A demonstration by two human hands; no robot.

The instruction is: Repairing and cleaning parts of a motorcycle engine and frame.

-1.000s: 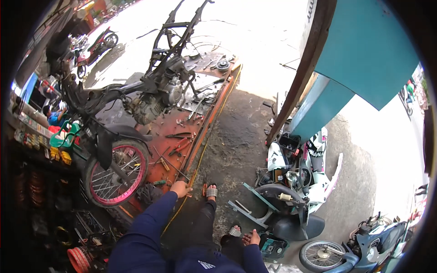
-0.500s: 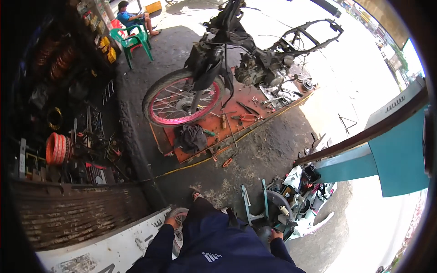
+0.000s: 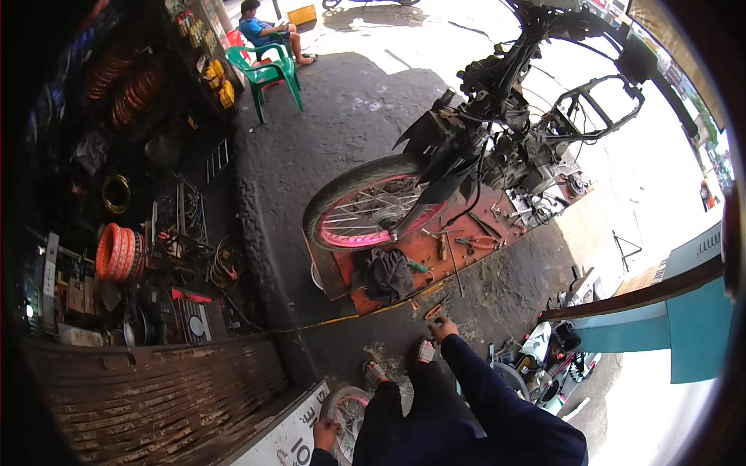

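Observation:
My left hand point(image 3: 326, 435) is at the lower edge, its fingers curled round the tyre of a spoked wheel with a pink rim point(image 3: 347, 415). The wheel stands next to my left leg. My right arm stretches forward, and my right hand point(image 3: 444, 331) is over the ground just past my feet, fingers apart and nothing visible in them. Close beyond its fingertips lies an orange-handled tool point(image 3: 435, 310). Farther off, a stripped motorcycle point(image 3: 497, 147) with a pink-rimmed front wheel point(image 3: 381, 206) stands over a red platform point(image 3: 373, 299).
On the platform are a dark cloth point(image 3: 383, 276), orange-handled pliers point(image 3: 477, 242) and several tools. A white sign board point(image 3: 291, 443) and slatted shutter point(image 3: 163, 396) are at lower left. Motorcycle parts point(image 3: 544, 357) lie at right. A person point(image 3: 268, 31) sits on a green chair point(image 3: 268, 74).
My right hand has left the dark rounded thing at lower right and reached forward. My left hand has stayed at the wheel. The view has swung, shifting the motorcycle toward the right.

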